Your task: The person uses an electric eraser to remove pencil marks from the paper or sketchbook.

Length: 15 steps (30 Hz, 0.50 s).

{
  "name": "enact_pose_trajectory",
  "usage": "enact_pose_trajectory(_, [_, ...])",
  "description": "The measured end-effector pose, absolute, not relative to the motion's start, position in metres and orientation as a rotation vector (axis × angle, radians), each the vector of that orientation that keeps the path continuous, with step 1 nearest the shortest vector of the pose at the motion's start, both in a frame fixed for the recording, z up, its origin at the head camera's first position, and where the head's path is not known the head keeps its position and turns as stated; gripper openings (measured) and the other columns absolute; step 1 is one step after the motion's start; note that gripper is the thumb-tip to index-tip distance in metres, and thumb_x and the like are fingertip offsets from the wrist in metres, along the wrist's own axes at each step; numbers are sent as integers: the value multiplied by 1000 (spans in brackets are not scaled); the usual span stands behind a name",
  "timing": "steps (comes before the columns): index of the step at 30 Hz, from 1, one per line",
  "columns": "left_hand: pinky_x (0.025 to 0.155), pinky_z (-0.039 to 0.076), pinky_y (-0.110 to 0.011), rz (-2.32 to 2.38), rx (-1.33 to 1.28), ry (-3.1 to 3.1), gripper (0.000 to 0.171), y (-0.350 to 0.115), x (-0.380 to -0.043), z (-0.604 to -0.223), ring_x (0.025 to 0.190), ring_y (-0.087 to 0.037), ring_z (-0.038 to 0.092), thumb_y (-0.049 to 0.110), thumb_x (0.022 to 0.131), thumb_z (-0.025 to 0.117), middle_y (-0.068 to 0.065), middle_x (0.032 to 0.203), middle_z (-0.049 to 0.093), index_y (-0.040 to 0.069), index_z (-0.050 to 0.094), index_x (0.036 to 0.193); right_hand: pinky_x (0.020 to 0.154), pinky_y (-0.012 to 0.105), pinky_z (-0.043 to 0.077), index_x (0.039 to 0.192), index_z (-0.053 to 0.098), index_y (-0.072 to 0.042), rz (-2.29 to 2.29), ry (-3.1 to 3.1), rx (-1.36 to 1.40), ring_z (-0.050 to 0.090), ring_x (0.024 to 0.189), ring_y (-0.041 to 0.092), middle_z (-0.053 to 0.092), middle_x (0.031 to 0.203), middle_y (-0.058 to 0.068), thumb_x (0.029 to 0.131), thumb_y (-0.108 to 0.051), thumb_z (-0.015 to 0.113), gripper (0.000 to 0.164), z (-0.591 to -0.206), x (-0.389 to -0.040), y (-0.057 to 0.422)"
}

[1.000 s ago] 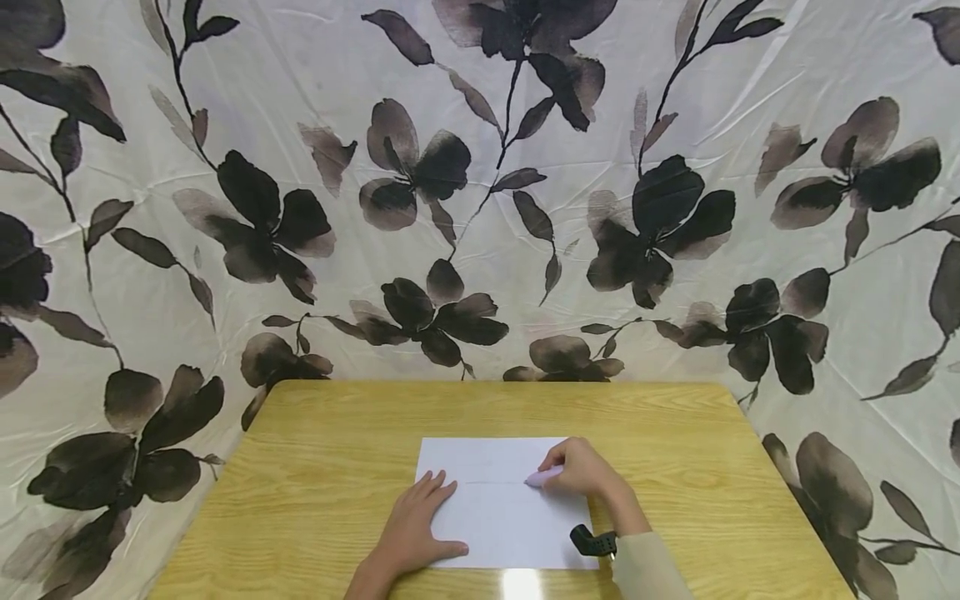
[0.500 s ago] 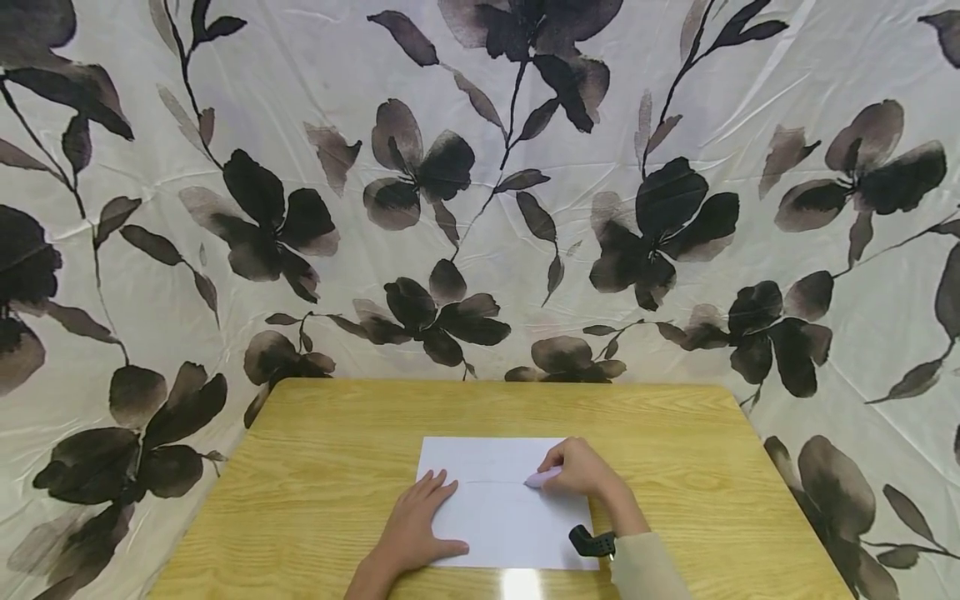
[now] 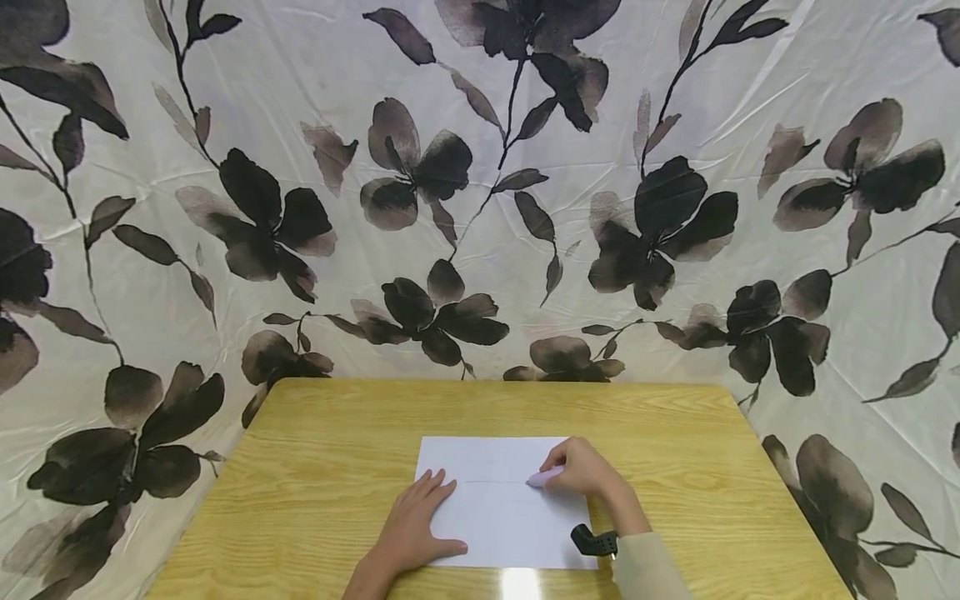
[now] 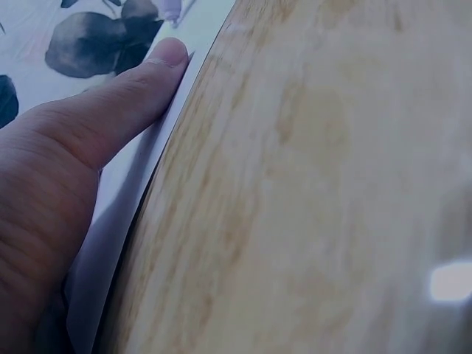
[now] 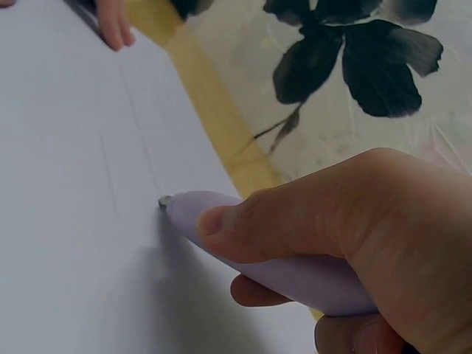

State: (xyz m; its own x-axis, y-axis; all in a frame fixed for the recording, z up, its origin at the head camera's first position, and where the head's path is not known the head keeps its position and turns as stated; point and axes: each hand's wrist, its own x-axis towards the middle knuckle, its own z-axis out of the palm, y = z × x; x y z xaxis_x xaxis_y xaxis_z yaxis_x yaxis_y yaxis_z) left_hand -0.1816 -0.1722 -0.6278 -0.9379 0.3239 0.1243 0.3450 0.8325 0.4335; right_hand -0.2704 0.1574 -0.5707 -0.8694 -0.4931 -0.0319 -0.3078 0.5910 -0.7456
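A white sheet of paper (image 3: 498, 525) lies on the wooden table. My left hand (image 3: 414, 521) rests spread on its left side, fingers straight; in the left wrist view the thumb (image 4: 125, 103) presses along the sheet's near edge. At the upper right of the sheet, my right hand (image 3: 585, 468) grips a thick lilac pen-shaped tool (image 3: 546, 476) between thumb and fingers. Seen from the right wrist, the tool's small metal tip (image 5: 164, 200) is right at the paper, at the end of a thin straight line. A shorter faint line runs beside it.
The yellowish wooden table (image 3: 322, 450) reaches back to a pale cloth (image 3: 525, 275) with dark flowers, hung behind and at both sides. A black wrist-worn device (image 3: 594, 542) sits by the right sleeve (image 3: 648, 567). Light glares on the table's near part.
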Motion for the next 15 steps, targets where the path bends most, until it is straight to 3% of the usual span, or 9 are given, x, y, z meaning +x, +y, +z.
enact_pose_trajectory(15, [108,25,-59,-722,-539,-2943,100,-172,-181,-628,141,-34,28,77,65,68,-10,151,38,15,51,142,66,32,47,78,76,-15,-1118,2603,-580,55,75,16,67,77,-8,73,-17,85,11,-567,-270,162])
